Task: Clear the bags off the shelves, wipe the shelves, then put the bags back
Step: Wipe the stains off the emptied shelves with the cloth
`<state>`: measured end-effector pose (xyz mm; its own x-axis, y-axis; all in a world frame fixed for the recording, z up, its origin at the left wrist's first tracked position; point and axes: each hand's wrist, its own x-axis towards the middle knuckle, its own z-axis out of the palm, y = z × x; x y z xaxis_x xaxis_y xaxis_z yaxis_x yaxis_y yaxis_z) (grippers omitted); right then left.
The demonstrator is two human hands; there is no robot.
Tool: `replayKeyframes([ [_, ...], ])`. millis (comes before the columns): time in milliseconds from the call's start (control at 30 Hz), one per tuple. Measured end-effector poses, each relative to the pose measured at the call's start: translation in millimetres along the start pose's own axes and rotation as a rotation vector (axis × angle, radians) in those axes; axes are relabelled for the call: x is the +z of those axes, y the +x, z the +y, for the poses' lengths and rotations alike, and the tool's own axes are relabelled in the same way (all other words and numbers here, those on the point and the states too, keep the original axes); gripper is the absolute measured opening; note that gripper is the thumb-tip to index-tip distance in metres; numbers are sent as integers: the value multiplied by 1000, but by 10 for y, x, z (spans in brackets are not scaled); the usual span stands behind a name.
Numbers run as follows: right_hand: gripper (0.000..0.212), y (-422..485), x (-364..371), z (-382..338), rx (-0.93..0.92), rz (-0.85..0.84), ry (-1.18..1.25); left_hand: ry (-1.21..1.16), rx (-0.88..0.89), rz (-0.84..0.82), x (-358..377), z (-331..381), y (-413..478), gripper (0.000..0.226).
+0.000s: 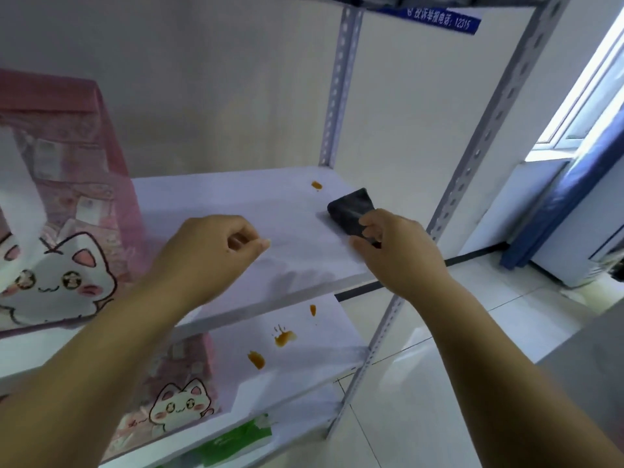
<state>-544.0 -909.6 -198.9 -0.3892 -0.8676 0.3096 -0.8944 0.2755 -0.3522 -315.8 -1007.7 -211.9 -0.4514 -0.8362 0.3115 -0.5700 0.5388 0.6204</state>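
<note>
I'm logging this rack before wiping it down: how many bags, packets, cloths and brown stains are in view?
pink cat bags: 2
green packet: 1
dark cloth: 1
brown stains: 4
Total: 8

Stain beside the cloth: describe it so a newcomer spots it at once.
On the white metal rack, find the shelf under the right hand. Near its back right corner, just beyond the dark cloth that hand grips, sits one small orange-brown stain. The other stains lie on the shelf below.
</note>
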Motion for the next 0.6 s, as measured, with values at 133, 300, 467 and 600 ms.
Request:
replayKeyframes([
  [133,51,339,171,195,54,-42,-70,8,-5,-43,188,-84,319,17],
  [300,73,718,343,411,131,-147,-109,37,-36,-106,368,-112,579,17],
  [467,82,1057,525,494,176,-361,-145,87,-89,-98,479,-55,661,16],
  [600,73,1189,661,521,189,-431,-256,141,-144,-61,551,6,635,17],
])
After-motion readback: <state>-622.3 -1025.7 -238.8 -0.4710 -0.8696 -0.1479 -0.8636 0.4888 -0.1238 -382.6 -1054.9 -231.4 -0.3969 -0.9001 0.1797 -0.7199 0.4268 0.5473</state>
